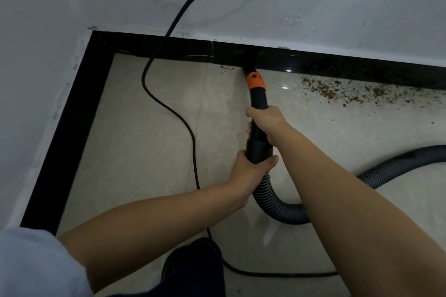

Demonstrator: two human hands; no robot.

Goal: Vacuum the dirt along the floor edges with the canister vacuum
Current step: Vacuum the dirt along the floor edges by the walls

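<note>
Head view, edge-vacuuming in progress. Both hands grip the black wand [258, 113] of the canister vacuum: the right hand [266, 122] is wrapped round the tube just below the orange collar [256, 81], and the left hand [251, 169] is curled round the wider cuff where the ribbed hose [277, 202] joins. The canister itself is out of view. The nozzle tip [249, 62] meets the floor at the foot of the black baseboard [169, 48]. A few specks [226, 68] lie just to its left; the main band of dirt [337, 90] lies to its right along the same edge, not yet cleared. The step in hand is the pass along this wall, judged less than half done. The next move calls for sliding the nozzle rightward, tight to the baseboard, through the band. The power cord [169, 108] trails across the tiles to the left, apart from the nozzle.
</note>
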